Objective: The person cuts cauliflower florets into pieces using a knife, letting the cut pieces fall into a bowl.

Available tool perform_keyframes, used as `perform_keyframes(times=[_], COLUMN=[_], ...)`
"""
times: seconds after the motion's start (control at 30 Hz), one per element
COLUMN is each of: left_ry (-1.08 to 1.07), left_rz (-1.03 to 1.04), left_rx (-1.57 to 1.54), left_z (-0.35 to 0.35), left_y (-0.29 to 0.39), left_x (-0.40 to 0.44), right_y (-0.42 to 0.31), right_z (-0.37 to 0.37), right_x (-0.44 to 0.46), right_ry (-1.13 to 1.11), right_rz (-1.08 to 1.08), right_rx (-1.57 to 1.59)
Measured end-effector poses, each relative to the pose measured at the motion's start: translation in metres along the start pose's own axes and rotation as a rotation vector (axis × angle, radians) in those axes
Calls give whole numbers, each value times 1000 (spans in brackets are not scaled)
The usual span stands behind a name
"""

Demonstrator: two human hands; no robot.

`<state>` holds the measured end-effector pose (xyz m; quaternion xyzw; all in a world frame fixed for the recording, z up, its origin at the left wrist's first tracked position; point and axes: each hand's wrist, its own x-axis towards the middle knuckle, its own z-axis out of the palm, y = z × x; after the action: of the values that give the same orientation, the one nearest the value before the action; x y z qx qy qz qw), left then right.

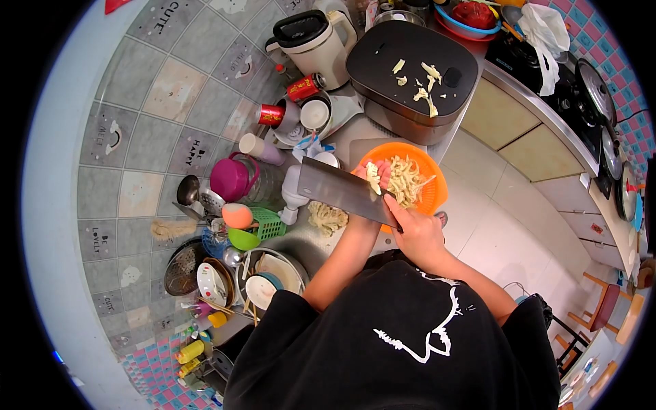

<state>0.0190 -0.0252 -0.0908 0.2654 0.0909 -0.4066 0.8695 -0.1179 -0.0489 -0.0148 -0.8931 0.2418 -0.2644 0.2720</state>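
My right hand [415, 236] is closed round the handle of a wide cleaver [345, 193], whose blade points to the left. Behind the blade, my left hand [385, 171] is partly hidden; its fingers show over the left side of an orange basket [432, 179], closed on pale food pieces [372, 178]. Many pale strips [406, 181] lie in this basket. A light cutting board [360, 147] is partly visible beside it. Below the blade, a pale clump of food [327, 217] rests on the counter.
A dark-lidded appliance [410, 65] with pale scraps on top stands beyond the basket. At the left are cups, a purple container [230, 179], a green basket [269, 223] and stacked bowls [262, 290]. A stove [560, 89] is at the right.
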Motion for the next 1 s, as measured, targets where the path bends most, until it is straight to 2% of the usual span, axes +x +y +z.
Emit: perform_keyframes(times=[0.2,0.33,0.4,0.57,0.73,0.83,0.9,0.93,1.0], left_ry=[112,119,109,57,36,58,-62,-61,-163], left_rz=[54,91,134,141,109,5,-138,-138,-300], left_rx=[162,182,297,293,207,116,-45,-43,-294], left_z=[9,9,13,23,26,19,14,14,16], left_y=[-1,1,5,2,2,10,18,21,27], left_x=[-10,-7,-9,-18,-16,-7,-1,0,-1], right_y=[2,1,1,-5,-4,-3,-2,-2,-2], right_z=[0,-3,-3,-5,-3,-6,-8,-8,-8], right_x=[3,7,7,11,10,8,4,1,0], right_ry=[-56,-76,-80,-121,-102,-56,-27,5,38], right_rz=[46,75,78,146,99,33,-25,-56,-86], right_rx=[15,104,117,82,35,75,116,145,176])
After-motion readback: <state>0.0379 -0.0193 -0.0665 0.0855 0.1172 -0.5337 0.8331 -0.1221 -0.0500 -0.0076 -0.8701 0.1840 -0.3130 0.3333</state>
